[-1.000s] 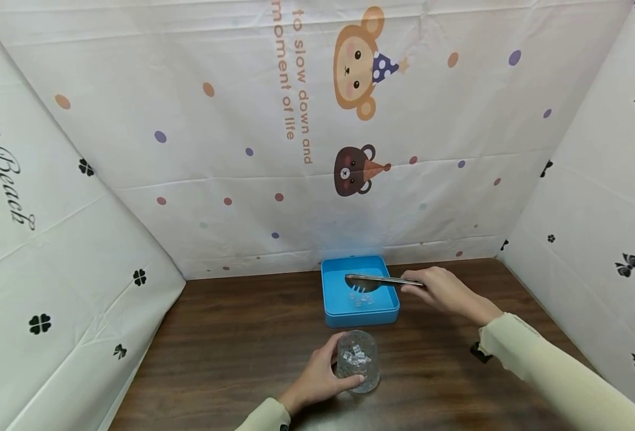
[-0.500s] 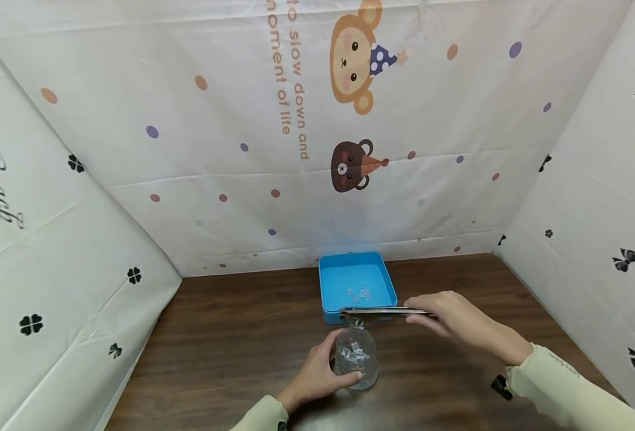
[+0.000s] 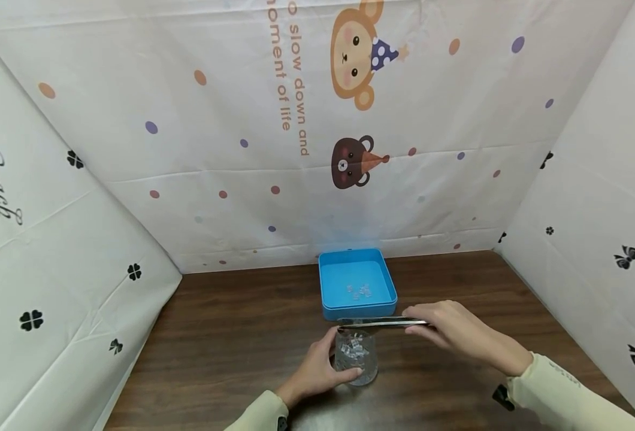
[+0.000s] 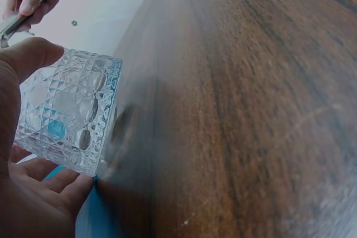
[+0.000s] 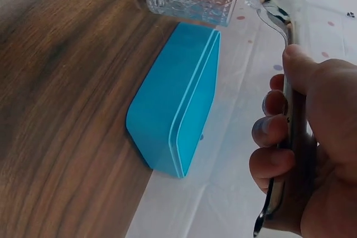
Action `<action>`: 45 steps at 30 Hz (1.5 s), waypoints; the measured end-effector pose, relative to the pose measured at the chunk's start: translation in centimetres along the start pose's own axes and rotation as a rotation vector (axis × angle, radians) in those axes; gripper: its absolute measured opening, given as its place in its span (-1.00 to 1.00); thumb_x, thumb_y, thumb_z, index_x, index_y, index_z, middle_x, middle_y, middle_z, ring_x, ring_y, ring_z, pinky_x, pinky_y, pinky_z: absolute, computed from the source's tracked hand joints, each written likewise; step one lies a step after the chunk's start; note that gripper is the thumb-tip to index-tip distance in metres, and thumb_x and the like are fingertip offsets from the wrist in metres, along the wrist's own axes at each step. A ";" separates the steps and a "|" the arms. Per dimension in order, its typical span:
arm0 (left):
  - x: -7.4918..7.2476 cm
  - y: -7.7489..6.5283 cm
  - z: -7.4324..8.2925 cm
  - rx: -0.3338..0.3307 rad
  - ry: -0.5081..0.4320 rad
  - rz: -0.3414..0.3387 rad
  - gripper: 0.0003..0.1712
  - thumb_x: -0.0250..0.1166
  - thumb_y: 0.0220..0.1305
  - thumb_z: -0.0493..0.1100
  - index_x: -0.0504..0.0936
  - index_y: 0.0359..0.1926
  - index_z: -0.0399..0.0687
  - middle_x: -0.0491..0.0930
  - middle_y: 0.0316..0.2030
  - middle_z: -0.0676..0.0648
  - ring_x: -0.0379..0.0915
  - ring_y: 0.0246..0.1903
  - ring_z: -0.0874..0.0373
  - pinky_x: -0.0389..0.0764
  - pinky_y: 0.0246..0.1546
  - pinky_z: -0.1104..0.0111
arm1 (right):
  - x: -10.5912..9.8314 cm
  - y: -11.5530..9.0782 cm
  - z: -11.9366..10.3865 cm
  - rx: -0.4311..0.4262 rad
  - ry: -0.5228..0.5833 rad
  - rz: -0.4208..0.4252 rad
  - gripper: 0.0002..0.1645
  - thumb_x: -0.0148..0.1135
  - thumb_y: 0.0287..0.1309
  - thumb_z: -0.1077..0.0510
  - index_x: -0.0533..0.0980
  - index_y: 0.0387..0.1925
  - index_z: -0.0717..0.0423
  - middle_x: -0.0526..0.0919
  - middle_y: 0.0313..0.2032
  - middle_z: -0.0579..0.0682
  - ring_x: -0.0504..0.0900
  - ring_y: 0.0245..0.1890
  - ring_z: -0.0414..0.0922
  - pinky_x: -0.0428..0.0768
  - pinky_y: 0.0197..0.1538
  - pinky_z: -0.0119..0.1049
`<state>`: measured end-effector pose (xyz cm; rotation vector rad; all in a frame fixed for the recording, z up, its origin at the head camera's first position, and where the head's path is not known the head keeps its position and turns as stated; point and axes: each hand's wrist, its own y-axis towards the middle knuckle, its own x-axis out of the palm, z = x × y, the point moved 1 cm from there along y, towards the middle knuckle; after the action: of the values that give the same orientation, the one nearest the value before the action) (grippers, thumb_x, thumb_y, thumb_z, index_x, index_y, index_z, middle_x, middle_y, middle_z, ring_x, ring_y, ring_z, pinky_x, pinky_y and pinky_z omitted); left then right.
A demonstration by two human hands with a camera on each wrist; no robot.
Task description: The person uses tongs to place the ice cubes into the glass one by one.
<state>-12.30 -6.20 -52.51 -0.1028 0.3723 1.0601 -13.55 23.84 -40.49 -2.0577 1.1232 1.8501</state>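
My left hand point(image 3: 317, 368) grips the side of a clear, patterned glass point(image 3: 356, 366) standing on the table, with the thumb on the near side. Several small clear cubes point(image 3: 354, 348) lie inside the glass. In my right hand point(image 3: 452, 326) are metal serving tongs point(image 3: 387, 322), held level so that their far end lies over the glass's mouth. The right wrist view shows a fork-shaped end point(image 5: 274, 3) on the tongs, with a clear piece beside its tines. Whether that piece is still pinched I cannot tell.
Behind the glass stands an open blue box point(image 3: 357, 312), holding several more clear cubes point(image 3: 362, 291). The brown wooden table point(image 3: 242, 323) ends at a printed white cloth point(image 3: 231, 149) at the back, with cloth on both sides too.
The right hand has drawn the tongs from inside the blue box toward me, to above the glass. My left hand has kept its hold on the glass, and the head view has shifted slightly.
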 end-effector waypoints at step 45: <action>0.2 0.4 -0.1 0.058 0.050 0.059 -0.11 0.59 0.12 0.09 0.38 0.41 0.09 0.59 0.16 0.02 0.57 0.13 0.13 0.61 0.11 0.33 | -0.7 5.6 7.5 0.209 -0.092 -0.155 -0.52 0.27 0.43 -0.04 0.58 0.20 0.16 0.74 -0.11 -0.03 0.70 -0.27 -0.18 0.69 -0.19 -0.08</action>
<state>-12.62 -5.88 -52.61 -0.0668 0.4534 1.1051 -22.84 24.44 -39.51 -1.8678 1.0525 1.6612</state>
